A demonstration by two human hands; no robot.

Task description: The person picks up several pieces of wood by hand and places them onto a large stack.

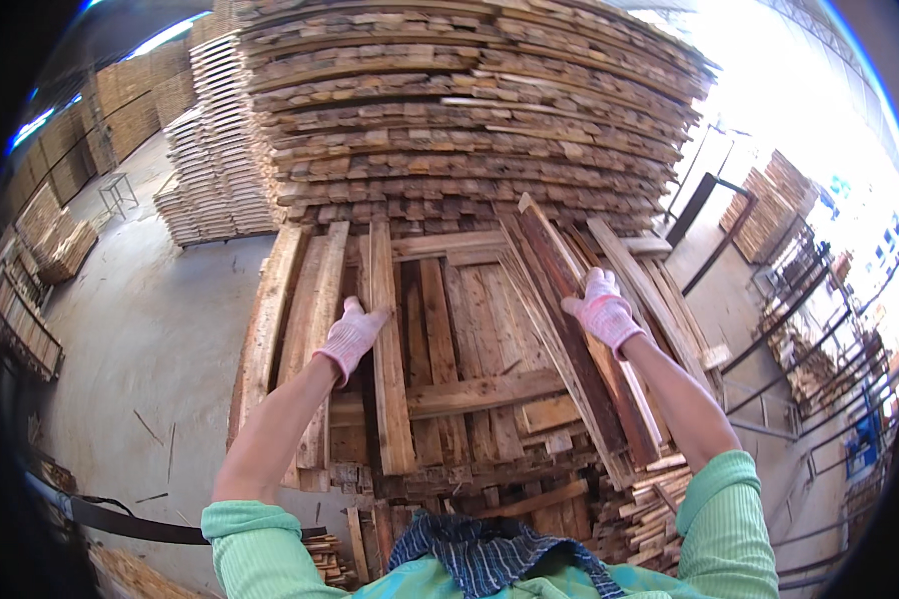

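My left hand [354,337], in a pale pink knit glove, has its fingers curled over the edge of a long narrow wooden plank [394,409]. This plank points away from me on top of a layer of boards. To the right, my right hand [603,307], gloved alike, grips a dark, rough-edged plank [609,409], its thumb toward the middle. That plank lies slanted, close against a paler board on its left. Under both hands, a crosswise wooden batten [449,397] and further lengthwise boards [479,319] show through the gap. The fingertips are partly hidden.
A tall stack of layered boards [469,120] rises just beyond the pile. Loose boards [305,329] lie along its left side. More lumber stacks [220,140] stand on the concrete floor [160,339] at left. Black metal bars [704,210] stand at right. Short offcuts [659,509] lie near me.
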